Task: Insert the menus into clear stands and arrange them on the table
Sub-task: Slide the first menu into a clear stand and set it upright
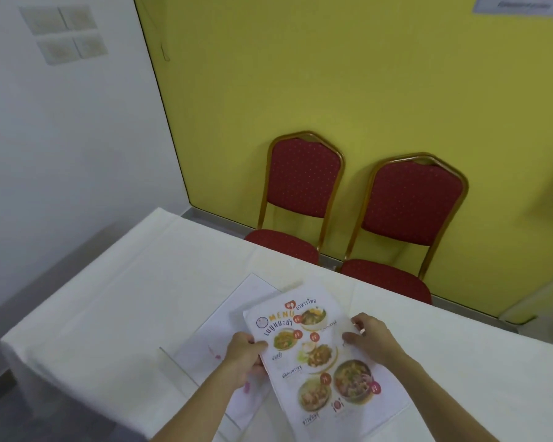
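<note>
White cloth covers our desk, where a clear stand lies flat, the menu partly over it, headed "MENU" in orange above Thai lettering. Our left hand grips its left edge; our right hand pinches its right edge.

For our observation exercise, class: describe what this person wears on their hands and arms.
Both forearms are bare up to the picture's edge: no sleeves, gloves or watch show. The right hand wears one thin, coppery ring on a finger. The left hand shows no jewellery.
</note>
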A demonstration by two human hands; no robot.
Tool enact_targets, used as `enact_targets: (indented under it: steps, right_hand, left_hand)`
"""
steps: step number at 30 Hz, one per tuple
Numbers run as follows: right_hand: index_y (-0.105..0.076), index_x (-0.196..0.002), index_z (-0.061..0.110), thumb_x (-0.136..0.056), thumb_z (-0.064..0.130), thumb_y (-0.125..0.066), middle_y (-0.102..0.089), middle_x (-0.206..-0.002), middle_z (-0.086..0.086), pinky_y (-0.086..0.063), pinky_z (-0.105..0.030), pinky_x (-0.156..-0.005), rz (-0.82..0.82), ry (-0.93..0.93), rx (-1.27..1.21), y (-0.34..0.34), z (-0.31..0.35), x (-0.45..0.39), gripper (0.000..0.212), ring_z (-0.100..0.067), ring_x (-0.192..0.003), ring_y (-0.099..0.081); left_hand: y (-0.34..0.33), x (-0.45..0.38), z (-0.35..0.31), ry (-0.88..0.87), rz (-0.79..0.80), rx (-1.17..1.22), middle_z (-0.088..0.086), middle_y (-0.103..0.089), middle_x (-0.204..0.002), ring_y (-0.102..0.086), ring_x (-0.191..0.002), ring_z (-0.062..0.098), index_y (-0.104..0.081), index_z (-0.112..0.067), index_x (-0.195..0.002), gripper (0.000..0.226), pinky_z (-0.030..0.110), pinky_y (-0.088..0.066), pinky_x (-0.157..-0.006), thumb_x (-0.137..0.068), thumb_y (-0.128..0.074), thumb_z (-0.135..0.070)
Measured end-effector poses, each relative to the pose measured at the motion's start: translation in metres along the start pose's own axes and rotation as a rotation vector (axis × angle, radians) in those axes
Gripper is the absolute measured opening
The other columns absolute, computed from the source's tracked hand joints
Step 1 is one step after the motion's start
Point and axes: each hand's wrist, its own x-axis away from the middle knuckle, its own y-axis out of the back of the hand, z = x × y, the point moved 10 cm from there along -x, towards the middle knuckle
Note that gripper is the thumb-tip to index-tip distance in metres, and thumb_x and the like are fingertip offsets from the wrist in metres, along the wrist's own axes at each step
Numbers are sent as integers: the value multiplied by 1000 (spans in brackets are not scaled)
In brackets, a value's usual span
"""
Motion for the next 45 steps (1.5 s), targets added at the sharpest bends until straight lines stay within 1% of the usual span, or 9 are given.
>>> enact_targets:
  steps: [5,8,13,19,30,36,38,40,45]
  right_hand:
    - [-56,-111,4,-81,23,-76,-60,-101,-5,-42,-25,-62,-185,-14,-216,73,-4,11,41,-19,-83,-56]
    - [-57,-107,5,-79,22,-78,-59,-96,-4,-44,-28,-68,-310,-17,-354,115,-13,29,39,-20,-85,-56]
    - [-55,-100,-6,-83,14,-74,-63,-96,-16,-49,-43,-74,-432,-23,-691,148,-44,66,33,-29,-86,-61]
    - [-58,-88,5,-85,0,-68,-69,-89,-12,-50,-32,-70,-571,57,-939,157,-71,106,11,-24,-80,-64]
    - [-58,-92,4,-87,0,-66,-70,-91,-7,-55,-19,-64,-606,70,-985,126,-93,117,10,-15,-81,-67]
    - [-57,-97,0,-89,3,-64,-69,-96,-13,-53,-30,-72,-605,44,-990,105,-97,118,11,-22,-85,-65]
    - [-56,-98,0,-90,5,-63,-68,-98,-14,-53,-36,-77,-617,28,-995,99,-102,121,11,-24,-88,-64]
    - [-57,-99,2,-91,8,-63,-68,-100,-14,-53,-36,-78,-623,22,-995,96,-104,123,12,-24,-90,-64]
    - [-57,-100,5,-92,12,-62,-68,-99,-9,-52,-32,-75,-635,13,-994,93,-104,125,12,-23,-91,-64]
  left_hand:
    - [-35,6,-79,-170,94,-2,17,-71,-91,-69,-65,20,-58,-4,-79,18,31,-59,-51,-94,-51,2]
    - [-59,11,-127,-310,110,-31,19,-70,-95,-67,-67,20,-57,-3,-81,15,32,-57,-57,-96,-53,-3]
    - [-96,37,-187,-592,129,-184,24,-71,-102,-69,-94,38,-61,7,-97,17,51,-56,-84,-93,-59,-10]
    - [-133,75,-205,-941,206,-405,19,-74,-88,-69,-86,37,-61,-1,-84,18,53,-56,-78,-93,-62,-16]
    - [-136,75,-172,-939,243,-407,8,-75,-93,-71,-88,28,-62,-3,-87,13,51,-58,-80,-93,-62,-14]
    - [-128,75,-153,-915,245,-417,1,-75,-92,-71,-87,22,-60,-24,-78,19,43,-59,-77,-94,-61,-14]
    - [-131,77,-151,-932,241,-440,-1,-75,-93,-72,-86,17,-56,-28,-76,22,34,-59,-72,-95,-60,-17]
    - [-133,78,-150,-945,231,-454,-4,-75,-93,-71,-84,12,-57,-26,-78,19,24,-56,-66,-96,-58,-20]
    - [-136,72,-145,-952,198,-454,-8,-73,-90,-68,-79,7,-60,-9,-89,15,14,-51,-62,-97,-56,-21]
